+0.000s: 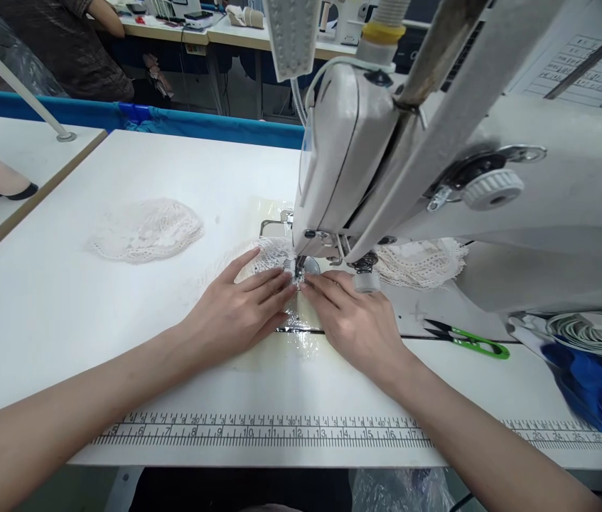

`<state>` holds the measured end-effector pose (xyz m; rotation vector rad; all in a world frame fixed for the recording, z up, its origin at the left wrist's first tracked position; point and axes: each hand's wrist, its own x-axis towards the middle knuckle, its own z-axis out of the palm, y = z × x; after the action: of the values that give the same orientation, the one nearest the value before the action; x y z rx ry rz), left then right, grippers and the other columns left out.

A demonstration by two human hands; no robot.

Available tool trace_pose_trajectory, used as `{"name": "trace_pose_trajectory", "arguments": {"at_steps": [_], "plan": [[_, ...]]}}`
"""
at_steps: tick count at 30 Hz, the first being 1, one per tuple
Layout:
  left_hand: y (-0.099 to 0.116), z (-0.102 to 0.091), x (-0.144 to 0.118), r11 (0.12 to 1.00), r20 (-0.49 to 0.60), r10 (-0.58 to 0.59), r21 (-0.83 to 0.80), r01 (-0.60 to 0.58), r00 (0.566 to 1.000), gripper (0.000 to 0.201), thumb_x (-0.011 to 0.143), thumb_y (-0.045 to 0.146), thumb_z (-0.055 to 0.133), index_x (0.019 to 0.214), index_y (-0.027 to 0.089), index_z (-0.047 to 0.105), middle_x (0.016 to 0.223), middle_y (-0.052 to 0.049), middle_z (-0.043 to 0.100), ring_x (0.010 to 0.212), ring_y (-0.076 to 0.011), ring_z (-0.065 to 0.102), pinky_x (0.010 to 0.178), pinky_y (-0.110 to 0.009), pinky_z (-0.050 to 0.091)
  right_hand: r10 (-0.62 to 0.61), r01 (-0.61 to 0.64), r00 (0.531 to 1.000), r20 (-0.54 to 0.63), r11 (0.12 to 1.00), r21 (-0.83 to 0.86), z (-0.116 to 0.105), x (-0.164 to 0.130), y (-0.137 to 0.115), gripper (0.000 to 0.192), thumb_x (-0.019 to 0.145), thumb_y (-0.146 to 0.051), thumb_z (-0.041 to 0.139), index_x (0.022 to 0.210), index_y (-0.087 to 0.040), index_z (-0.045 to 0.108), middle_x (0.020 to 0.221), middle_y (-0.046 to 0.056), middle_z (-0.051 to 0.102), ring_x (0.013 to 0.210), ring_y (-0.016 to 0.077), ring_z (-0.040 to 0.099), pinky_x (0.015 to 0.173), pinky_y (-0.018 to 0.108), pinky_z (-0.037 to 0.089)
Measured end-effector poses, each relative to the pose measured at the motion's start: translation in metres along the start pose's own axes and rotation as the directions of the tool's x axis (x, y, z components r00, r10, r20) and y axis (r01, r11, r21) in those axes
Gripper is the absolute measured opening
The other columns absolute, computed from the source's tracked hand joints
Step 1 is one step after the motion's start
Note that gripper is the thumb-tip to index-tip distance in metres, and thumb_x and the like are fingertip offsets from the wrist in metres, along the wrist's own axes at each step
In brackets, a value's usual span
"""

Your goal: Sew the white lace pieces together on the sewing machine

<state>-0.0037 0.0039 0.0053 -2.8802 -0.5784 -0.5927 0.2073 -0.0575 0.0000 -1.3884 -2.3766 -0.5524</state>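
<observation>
A white lace piece [273, 254] lies under the needle and presser foot [298, 266] of a sewing machine [340, 142]. My left hand [237, 302] rests flat on its near edge, fingers stretched toward the foot and one finger spread away to the left. From the other side, my right hand [357, 313] reaches in with fingers extended and low, tips close to the foot at the lace edge. Whether those right fingertips pinch any fabric is hidden. A second lace piece [146, 231] lies flat on the table to the left; another lace bundle [421, 263] sits behind the machine head at right.
Green-handled thread snips [474, 343] lie right of my right hand. Blue cloth [591, 384] and a coiled cord [596, 331] sit at the right edge. A printed ruler strip [273, 430] runs along the table's front. Another person [74, 50] is at the far left.
</observation>
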Motion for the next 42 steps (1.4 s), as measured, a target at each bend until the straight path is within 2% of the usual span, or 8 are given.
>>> {"name": "trace_pose_trajectory", "arguments": {"at_steps": [6,23,28,33,37,39,40,42], "plan": [[-0.005,0.006,0.001,1.000,-0.006,-0.012,-0.002,0.012,1.000,0.035,0.101,0.031,0.044,0.126,0.015,0.061,0.125,-0.007,0.066,0.118,-0.0193,0.062,0.120,-0.048,0.026,0.016,-0.016,1.000,0.023,0.999,-0.034,0.002,0.002,0.001,0.036,0.086,0.004,0.049,0.111,-0.012,0.069,0.109,0.006,0.071,0.095,0.0204,0.063,0.080,0.033,0.047],[-0.010,0.007,0.003,0.998,0.013,-0.034,-0.046,0.034,0.999,0.037,0.101,0.036,0.043,0.128,0.018,0.060,0.128,-0.010,0.064,0.122,-0.0225,0.059,0.115,-0.055,0.032,0.052,-0.046,0.996,0.067,0.995,-0.094,0.002,0.002,0.003,0.035,0.088,-0.001,0.051,0.118,-0.012,0.066,0.123,0.006,0.065,0.100,0.0232,0.059,0.076,0.034,0.045],[-0.010,0.008,0.003,0.999,0.020,-0.033,-0.033,0.034,0.999,0.037,0.101,0.035,0.042,0.129,0.018,0.059,0.130,-0.010,0.063,0.123,-0.0232,0.058,0.115,-0.055,0.031,0.066,-0.056,0.993,0.094,0.993,-0.103,0.003,0.002,0.003,0.039,0.086,0.000,0.050,0.121,-0.012,0.064,0.113,0.008,0.069,0.101,0.0246,0.059,0.072,0.034,0.043],[-0.009,0.008,0.003,0.999,0.027,-0.034,-0.027,0.035,0.999,0.037,0.101,0.036,0.043,0.128,0.018,0.060,0.130,-0.010,0.062,0.123,-0.0234,0.057,0.114,-0.054,0.031,0.048,-0.044,0.998,0.035,0.994,-0.103,0.002,0.002,0.005,0.040,0.084,0.002,0.049,0.119,-0.010,0.065,0.103,0.008,0.072,0.096,0.0244,0.060,0.071,0.035,0.041],[-0.011,0.002,0.003,0.998,-0.025,-0.031,-0.060,0.030,0.999,0.032,0.098,0.034,0.049,0.120,0.017,0.064,0.125,-0.008,0.066,0.120,-0.0228,0.060,0.114,-0.050,0.034,0.030,-0.033,0.997,-0.067,0.999,-0.043,-0.002,0.001,0.003,0.031,0.086,0.003,0.049,0.105,-0.012,0.068,0.099,0.005,0.073,0.083,0.0194,0.061,0.067,0.033,0.038],[-0.015,-0.001,0.004,0.994,-0.074,-0.077,-0.078,0.072,0.994,0.025,0.097,0.030,0.050,0.111,0.018,0.067,0.116,-0.006,0.071,0.113,-0.0200,0.064,0.112,-0.045,0.038,0.029,-0.025,0.995,-0.092,0.999,0.042,-0.002,0.002,-0.002,0.028,0.087,0.004,0.047,0.098,-0.013,0.067,0.100,0.003,0.073,0.080,0.0169,0.061,0.063,0.032,0.037],[-0.019,-0.002,0.004,0.991,-0.087,-0.113,-0.081,0.106,0.990,0.024,0.097,0.028,0.048,0.107,0.017,0.067,0.112,-0.005,0.072,0.109,-0.0189,0.065,0.110,-0.043,0.040,0.023,-0.015,0.996,-0.082,0.995,0.096,-0.002,0.003,-0.005,0.029,0.088,0.004,0.046,0.098,-0.013,0.067,0.106,0.002,0.072,0.084,0.0168,0.061,0.064,0.031,0.038],[-0.025,-0.003,0.004,0.986,-0.064,-0.161,-0.061,0.157,0.985,0.026,0.099,0.025,0.043,0.109,0.016,0.065,0.114,-0.005,0.071,0.110,-0.0190,0.065,0.108,-0.043,0.041,-0.018,0.021,1.000,-0.019,0.980,0.199,-0.001,0.005,-0.011,0.035,0.089,0.003,0.043,0.112,-0.014,0.063,0.125,0.003,0.064,0.100,0.0191,0.059,0.072,0.031,0.041]]}}
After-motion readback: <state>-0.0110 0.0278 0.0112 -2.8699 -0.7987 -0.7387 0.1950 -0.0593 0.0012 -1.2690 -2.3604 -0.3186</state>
